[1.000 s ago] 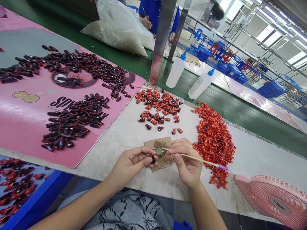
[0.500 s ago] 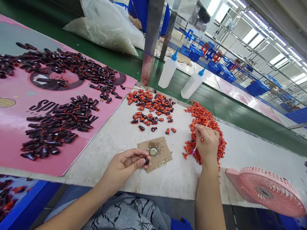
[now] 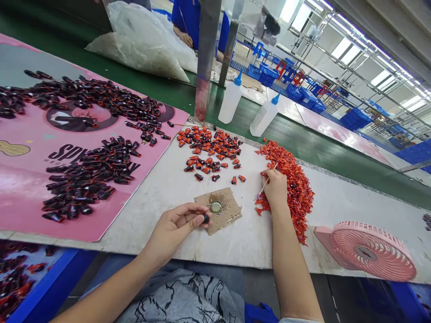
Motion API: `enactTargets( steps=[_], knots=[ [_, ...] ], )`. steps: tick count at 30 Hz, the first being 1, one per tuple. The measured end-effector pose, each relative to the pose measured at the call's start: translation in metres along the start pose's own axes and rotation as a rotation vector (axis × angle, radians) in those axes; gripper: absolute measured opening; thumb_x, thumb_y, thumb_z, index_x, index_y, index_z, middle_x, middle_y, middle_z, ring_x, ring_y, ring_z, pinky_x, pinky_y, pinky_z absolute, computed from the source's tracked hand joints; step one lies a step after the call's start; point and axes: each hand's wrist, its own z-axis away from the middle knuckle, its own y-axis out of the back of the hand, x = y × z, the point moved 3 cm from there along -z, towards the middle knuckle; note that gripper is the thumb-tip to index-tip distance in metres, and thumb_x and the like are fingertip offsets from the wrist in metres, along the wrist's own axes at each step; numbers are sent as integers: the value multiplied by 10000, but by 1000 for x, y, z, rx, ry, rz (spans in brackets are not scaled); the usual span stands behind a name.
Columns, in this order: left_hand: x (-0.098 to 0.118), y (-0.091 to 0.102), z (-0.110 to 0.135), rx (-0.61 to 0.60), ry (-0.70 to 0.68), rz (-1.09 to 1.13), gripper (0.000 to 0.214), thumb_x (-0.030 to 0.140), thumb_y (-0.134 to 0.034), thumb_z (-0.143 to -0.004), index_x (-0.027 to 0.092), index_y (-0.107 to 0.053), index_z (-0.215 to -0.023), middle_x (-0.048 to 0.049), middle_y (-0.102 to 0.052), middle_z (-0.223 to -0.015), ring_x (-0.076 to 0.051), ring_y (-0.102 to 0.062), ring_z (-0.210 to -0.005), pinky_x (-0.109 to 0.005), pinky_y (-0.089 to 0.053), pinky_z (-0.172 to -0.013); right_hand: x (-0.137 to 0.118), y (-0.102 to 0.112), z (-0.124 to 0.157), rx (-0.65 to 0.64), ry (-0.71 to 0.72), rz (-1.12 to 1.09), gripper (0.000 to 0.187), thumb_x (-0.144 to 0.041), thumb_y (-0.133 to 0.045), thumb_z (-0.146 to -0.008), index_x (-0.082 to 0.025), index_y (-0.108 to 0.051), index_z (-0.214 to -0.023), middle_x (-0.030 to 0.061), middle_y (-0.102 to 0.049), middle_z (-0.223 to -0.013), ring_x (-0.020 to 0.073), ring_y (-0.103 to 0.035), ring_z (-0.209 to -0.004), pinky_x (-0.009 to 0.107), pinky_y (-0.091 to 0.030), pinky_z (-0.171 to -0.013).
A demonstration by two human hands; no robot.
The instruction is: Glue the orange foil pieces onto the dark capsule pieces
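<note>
My left hand (image 3: pixel 180 226) pinches a small black plastic piece (image 3: pixel 205 217) between thumb and fingers, just left of a cardboard scrap (image 3: pixel 230 211). A round metal cap (image 3: pixel 216 207) lies on that cardboard with tiny specks around it. My right hand (image 3: pixel 276 186) holds a thin stick (image 3: pixel 264 186) with a purple lower end, at the left edge of a heap of small orange-red pieces (image 3: pixel 296 179). Its fingertips touch or hover over the heap; I cannot tell which. Black pieces with orange-red parts (image 3: pixel 210 143) lie in a group behind the cardboard.
Many black pieces (image 3: pixel 87 175) lie on a pink printed sheet (image 3: pixel 77 229) at left. Two white bottles with blue tips (image 3: pixel 230 103) stand behind the worktop by a metal post (image 3: pixel 204 67). A pink fan (image 3: pixel 373 251) sits at right. Opposite, a person in blue (image 3: pixel 183 22) works.
My right hand has shifted left with the stick, to the heap's left edge. My left hand still pinches the black piece. The whole view has shifted slightly.
</note>
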Motion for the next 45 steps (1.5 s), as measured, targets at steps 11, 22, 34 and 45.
enactTargets(
  steps=[11, 22, 34, 45],
  knots=[
    [10, -7, 4, 56, -163, 48, 183, 254, -854, -626, 167, -756, -754, -41, -741, -767, -158, -659, -682, -254, -563, -692, -89, 34, 49, -71, 141, -794, 100, -258, -686, -837, -204, -733, -906, 67, -773, -853, 210, -725, -777, 339, -586, -708],
    [10, -21, -7, 50, -258, 185, 119, 174, -815, -652, 172, -731, -737, -34, -736, -763, -179, -704, -755, -253, -578, -741, -125, 34, 73, -93, 346, -882, 203, -104, -704, -822, -247, -735, -964, 58, -758, -913, 212, -726, -863, 359, -621, -763],
    [9, -22, -11, 51, -221, 121, 123, 197, -797, -664, 160, -722, -753, -35, -746, -753, -173, -709, -729, -246, -589, -706, -124, 33, 73, -90, 423, -880, 161, -165, -729, -840, -245, -742, -980, 60, -754, -925, 194, -735, -827, 313, -619, -705],
    [37, -15, -10, -244, -902, -775, 250, 272, -446, -983, 159, -639, -871, -45, -686, -740, -157, -609, -649, -254, -458, -606, -132, 38, 84, -29, 504, -859, 258, -21, -656, -828, -222, -676, -988, 43, -706, -849, 170, -700, -784, 277, -597, -658]
  ],
)
